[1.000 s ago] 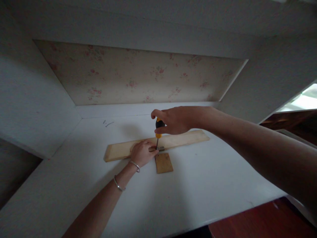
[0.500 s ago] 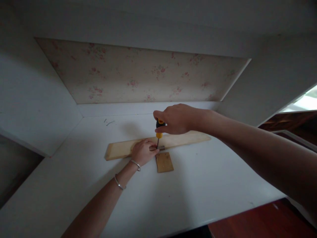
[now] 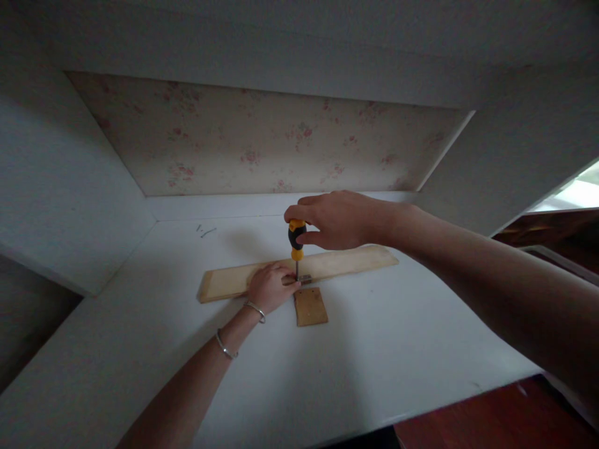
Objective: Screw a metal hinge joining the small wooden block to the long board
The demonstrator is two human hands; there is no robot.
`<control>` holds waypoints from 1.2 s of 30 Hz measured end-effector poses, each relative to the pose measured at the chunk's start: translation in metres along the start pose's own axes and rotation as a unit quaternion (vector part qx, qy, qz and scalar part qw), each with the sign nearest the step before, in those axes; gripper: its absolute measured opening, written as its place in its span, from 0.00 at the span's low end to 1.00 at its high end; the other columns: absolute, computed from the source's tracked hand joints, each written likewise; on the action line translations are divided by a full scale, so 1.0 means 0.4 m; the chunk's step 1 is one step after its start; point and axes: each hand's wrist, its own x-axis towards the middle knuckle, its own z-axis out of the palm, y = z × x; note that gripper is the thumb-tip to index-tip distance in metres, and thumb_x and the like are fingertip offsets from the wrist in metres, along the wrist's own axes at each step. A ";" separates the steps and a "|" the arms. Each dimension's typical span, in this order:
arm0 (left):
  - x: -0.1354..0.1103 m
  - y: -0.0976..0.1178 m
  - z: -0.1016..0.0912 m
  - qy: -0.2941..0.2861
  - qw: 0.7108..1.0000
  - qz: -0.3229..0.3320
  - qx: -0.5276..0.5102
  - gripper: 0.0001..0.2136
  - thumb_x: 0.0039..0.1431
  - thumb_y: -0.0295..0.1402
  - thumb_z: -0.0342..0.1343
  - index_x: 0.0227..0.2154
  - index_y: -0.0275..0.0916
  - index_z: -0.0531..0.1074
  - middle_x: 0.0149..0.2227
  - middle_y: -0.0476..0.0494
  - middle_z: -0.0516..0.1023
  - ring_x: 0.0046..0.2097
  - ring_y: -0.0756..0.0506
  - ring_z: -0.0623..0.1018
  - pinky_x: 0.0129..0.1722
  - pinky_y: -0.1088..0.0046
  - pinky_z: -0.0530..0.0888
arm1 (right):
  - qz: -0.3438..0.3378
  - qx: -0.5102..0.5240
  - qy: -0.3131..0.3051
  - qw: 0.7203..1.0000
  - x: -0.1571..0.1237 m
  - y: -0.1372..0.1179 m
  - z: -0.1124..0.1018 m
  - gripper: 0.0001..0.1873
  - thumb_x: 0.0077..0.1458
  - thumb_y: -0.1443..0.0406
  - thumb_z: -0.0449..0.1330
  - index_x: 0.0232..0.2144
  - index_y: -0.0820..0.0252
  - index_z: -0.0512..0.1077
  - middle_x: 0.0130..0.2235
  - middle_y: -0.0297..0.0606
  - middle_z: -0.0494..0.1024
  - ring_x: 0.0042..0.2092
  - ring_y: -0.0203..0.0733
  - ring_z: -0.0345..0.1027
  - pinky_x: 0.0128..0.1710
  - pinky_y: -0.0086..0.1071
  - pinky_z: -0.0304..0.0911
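Observation:
A yellow-and-black screwdriver [image 3: 296, 238] stands nearly upright under my right hand [image 3: 337, 218], its handle gripped between thumb and fingers. The shaft comes down onto a small metal hinge [image 3: 306, 279] at the near edge of a long pale wooden board [image 3: 349, 262]. My left hand [image 3: 271, 287] rests on the board, thumb and fingertips closed around the hinge's left end beside the screwdriver tip. Whatever lies right under the tip is hidden by those fingers. Just in front of the hinge, a small wooden piece [image 3: 312, 308] with small holes lies flat.
Several thin dark screws or nails [image 3: 206, 232] lie on the white surface [image 3: 393, 337] behind the board's left part. White panels enclose the sides, and a floral-patterned panel [image 3: 276, 143] stands at the back. The surface's front edge runs along the lower right.
My right hand has shifted slightly left and its fingers have turned on the handle, showing more of it. The screwdriver is more upright. My left hand and the board stay put.

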 end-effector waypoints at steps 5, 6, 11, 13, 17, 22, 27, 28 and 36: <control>0.001 0.000 -0.002 0.006 1.000 0.000 0.001 0.09 0.51 0.40 0.60 0.33 0.43 0.77 0.39 0.48 0.77 0.42 0.45 0.74 0.44 0.71 0.68 | 0.027 -0.065 -0.018 0.997 0.019 -0.004 -0.003 0.25 0.56 0.47 0.48 0.42 0.58 0.70 0.37 0.47 0.76 0.37 0.49 0.70 0.31 0.34 0.54; 0.001 0.001 -0.003 0.006 1.000 0.001 0.000 0.09 0.51 0.40 0.60 0.33 0.43 0.77 0.38 0.49 0.77 0.41 0.46 0.74 0.44 0.71 0.68 | 0.037 -0.081 -0.015 0.996 0.022 -0.007 0.000 0.27 0.57 0.46 0.46 0.41 0.60 0.72 0.37 0.49 0.76 0.38 0.51 0.70 0.32 0.35 0.55; 0.001 0.004 -0.002 0.004 1.000 0.000 -0.008 0.08 0.52 0.40 0.59 0.33 0.44 0.77 0.38 0.50 0.77 0.41 0.46 0.74 0.43 0.71 0.68 | 0.044 -0.082 -0.007 0.996 0.018 -0.007 0.013 0.31 0.60 0.46 0.39 0.44 0.61 0.69 0.38 0.49 0.76 0.38 0.51 0.71 0.33 0.36 0.56; 0.001 0.003 0.000 0.008 1.000 -0.003 -0.006 0.08 0.51 0.40 0.60 0.33 0.44 0.77 0.39 0.50 0.77 0.41 0.46 0.74 0.44 0.70 0.68 | 0.020 -0.045 -0.025 0.998 0.014 -0.002 0.014 0.27 0.60 0.47 0.42 0.48 0.58 0.65 0.40 0.46 0.76 0.36 0.47 0.71 0.31 0.34 0.56; 0.002 0.000 0.001 0.005 1.000 0.004 -0.005 0.09 0.51 0.41 0.60 0.33 0.44 0.77 0.39 0.50 0.77 0.42 0.46 0.74 0.44 0.71 0.68 | 0.038 -0.059 -0.045 0.997 0.021 -0.004 0.010 0.28 0.57 0.46 0.46 0.46 0.60 0.68 0.38 0.49 0.76 0.37 0.50 0.71 0.31 0.35 0.56; 0.001 -0.002 0.000 0.008 1.000 0.009 0.001 0.09 0.51 0.41 0.59 0.33 0.44 0.77 0.39 0.50 0.77 0.42 0.46 0.74 0.45 0.71 0.67 | 0.058 -0.057 -0.035 0.996 0.025 -0.016 0.013 0.31 0.57 0.44 0.43 0.45 0.61 0.69 0.40 0.50 0.76 0.40 0.52 0.70 0.34 0.37 0.58; 0.000 -0.002 0.001 0.009 1.000 0.007 0.001 0.09 0.51 0.41 0.59 0.33 0.44 0.77 0.40 0.49 0.77 0.43 0.46 0.74 0.47 0.70 0.67 | 0.033 -0.052 -0.053 0.997 0.009 -0.014 0.011 0.26 0.55 0.50 0.51 0.50 0.59 0.64 0.41 0.49 0.76 0.38 0.51 0.71 0.32 0.36 0.59; 0.000 -0.002 0.001 0.009 1.000 0.005 0.001 0.09 0.51 0.41 0.60 0.33 0.44 0.77 0.40 0.49 0.77 0.42 0.46 0.74 0.46 0.70 0.67 | 0.045 -0.069 -0.056 0.995 0.008 -0.015 0.009 0.28 0.55 0.49 0.51 0.50 0.62 0.65 0.40 0.51 0.76 0.39 0.53 0.71 0.32 0.37 0.60; 0.003 -0.002 0.000 -0.002 1.000 0.008 0.007 0.08 0.51 0.41 0.60 0.32 0.44 0.76 0.37 0.49 0.76 0.41 0.46 0.74 0.44 0.70 0.68 | 0.084 -0.103 -0.078 0.988 0.030 -0.044 -0.007 0.33 0.56 0.43 0.45 0.38 0.64 0.75 0.37 0.55 0.76 0.41 0.57 0.70 0.34 0.42 0.60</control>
